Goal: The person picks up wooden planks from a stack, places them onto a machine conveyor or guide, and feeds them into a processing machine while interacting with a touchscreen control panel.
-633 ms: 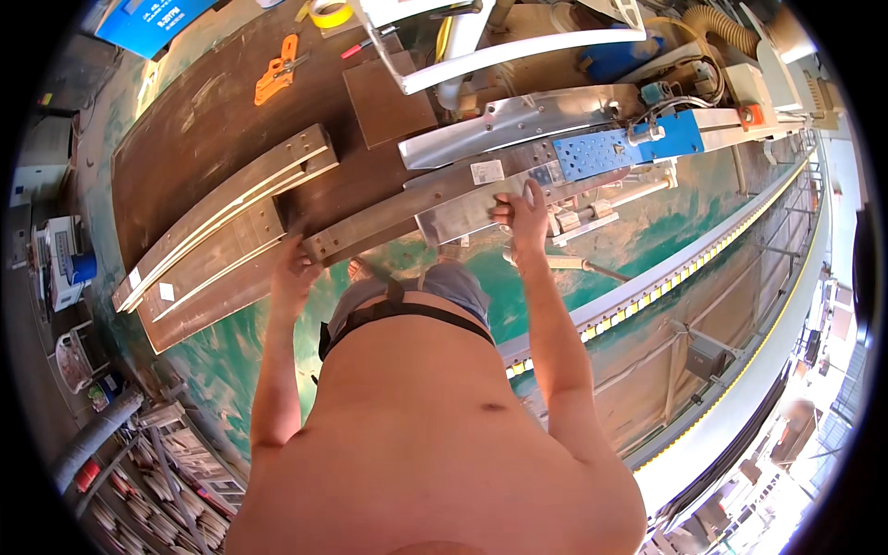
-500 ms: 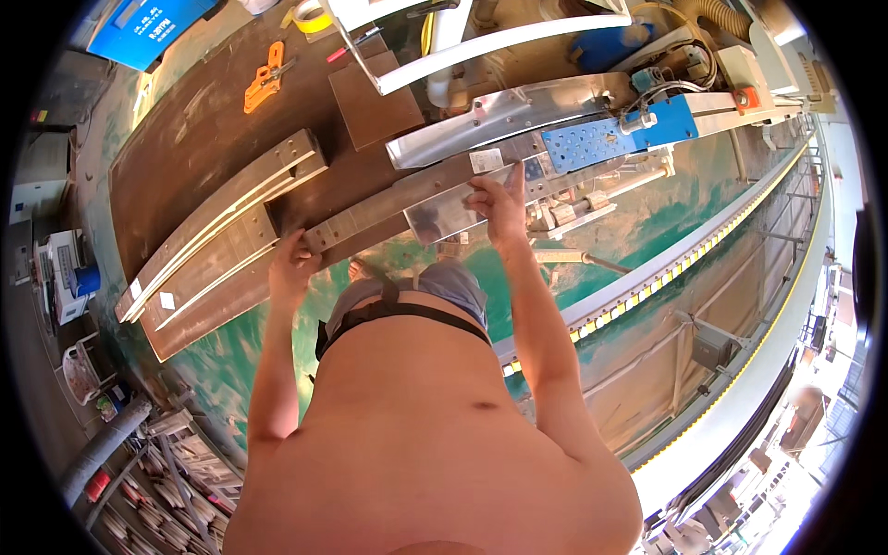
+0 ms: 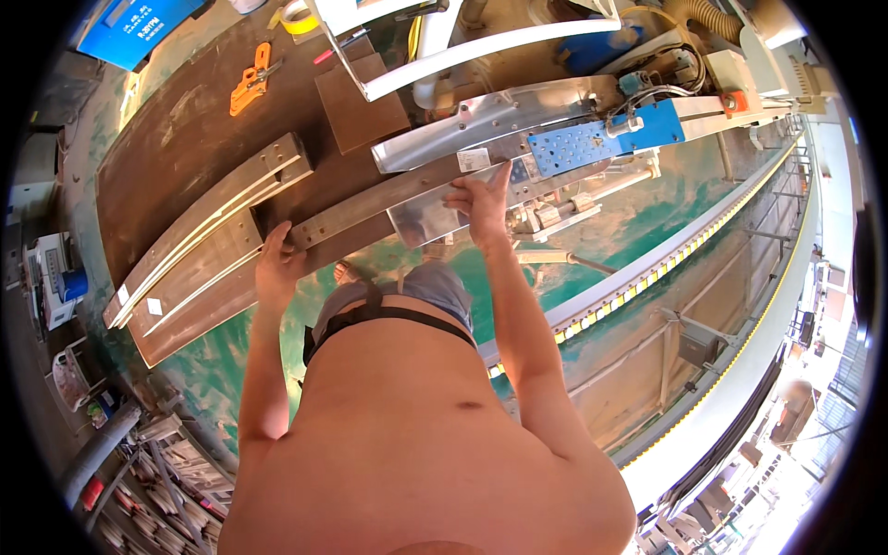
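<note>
A long, narrow brown board strip (image 3: 361, 205) with small drilled holes near its left end lies aslant in front of me. My left hand (image 3: 280, 264) is at that left end, its fingers bent against the corner. Farther right, my right hand (image 3: 481, 209) rests over a shiny metal plate (image 3: 418, 217), fingers spread, with the index fingertip reaching the strip's near edge. Beyond the strip runs a bent metal guide (image 3: 453, 139). To the right of the hand is a blue perforated plate (image 3: 573, 148) of the machine.
Brown panels with pale edge strips (image 3: 199, 242) lie on the brown table (image 3: 176, 139) at left. An orange tool (image 3: 252, 81), yellow tape roll (image 3: 298, 17) and smaller brown board (image 3: 361, 102) are farther back. A white frame (image 3: 490, 63) overhangs. A long toothed rail (image 3: 638, 264) stretches right.
The whole view has shifted slightly, so things sit a little farther left. Both hands keep nearly the same places on the strip and plate.
</note>
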A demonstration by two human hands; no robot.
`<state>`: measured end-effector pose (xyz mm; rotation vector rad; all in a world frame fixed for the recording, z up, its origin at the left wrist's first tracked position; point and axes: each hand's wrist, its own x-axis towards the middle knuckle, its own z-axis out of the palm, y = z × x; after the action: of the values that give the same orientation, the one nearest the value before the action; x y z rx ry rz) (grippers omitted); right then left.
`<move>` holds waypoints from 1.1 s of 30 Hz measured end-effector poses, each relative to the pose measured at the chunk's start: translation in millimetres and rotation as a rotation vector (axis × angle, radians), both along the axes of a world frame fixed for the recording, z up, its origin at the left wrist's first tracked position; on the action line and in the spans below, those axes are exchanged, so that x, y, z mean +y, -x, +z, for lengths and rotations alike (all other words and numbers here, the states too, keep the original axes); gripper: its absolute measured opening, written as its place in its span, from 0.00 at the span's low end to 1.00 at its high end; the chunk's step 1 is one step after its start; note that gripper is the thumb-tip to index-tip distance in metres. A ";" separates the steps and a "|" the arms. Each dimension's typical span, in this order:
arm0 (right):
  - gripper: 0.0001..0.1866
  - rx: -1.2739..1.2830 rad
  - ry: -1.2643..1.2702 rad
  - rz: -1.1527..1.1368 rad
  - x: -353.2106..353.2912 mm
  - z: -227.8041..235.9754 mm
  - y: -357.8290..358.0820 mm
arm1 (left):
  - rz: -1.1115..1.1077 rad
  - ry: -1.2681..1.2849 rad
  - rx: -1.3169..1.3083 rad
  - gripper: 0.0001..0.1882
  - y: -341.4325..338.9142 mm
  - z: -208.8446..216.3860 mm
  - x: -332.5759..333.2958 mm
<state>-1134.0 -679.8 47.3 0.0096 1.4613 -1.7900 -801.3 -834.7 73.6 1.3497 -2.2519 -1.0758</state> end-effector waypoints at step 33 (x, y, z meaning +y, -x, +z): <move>0.14 -0.057 0.163 0.167 78.1 -35.1 173.1 | -0.372 0.400 -0.043 0.28 136.3 8.6 18.7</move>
<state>-1307.1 -601.8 12.2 -0.1400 1.2352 -1.7522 -937.6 -816.0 82.3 0.8215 -2.6354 -0.6413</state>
